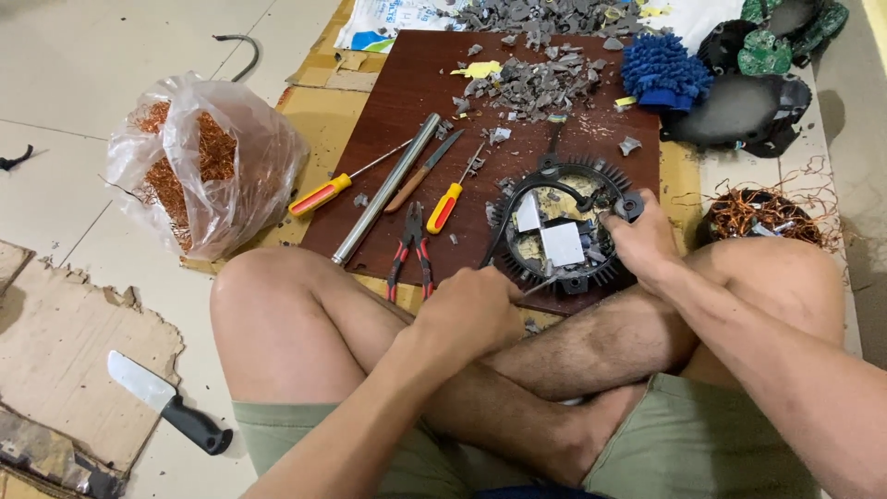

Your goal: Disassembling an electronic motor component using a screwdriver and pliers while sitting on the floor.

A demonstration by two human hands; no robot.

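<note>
A dark brown wooden board (407,102) lies on the floor and serves as the landmark. To its left, just past the edge, sits a clear plastic bag (208,162), crumpled and bulging, filled with tangled copper-coloured wire. Behind the board's far edge lies a flat white printed sack (393,20) with blue and green markings, partly covered by grey debris. Under the board, flattened brown cardboard (319,115) shows along its left side. Farther to the board's near left lies a torn piece of brown cardboard (65,370), its edges ragged.
</note>
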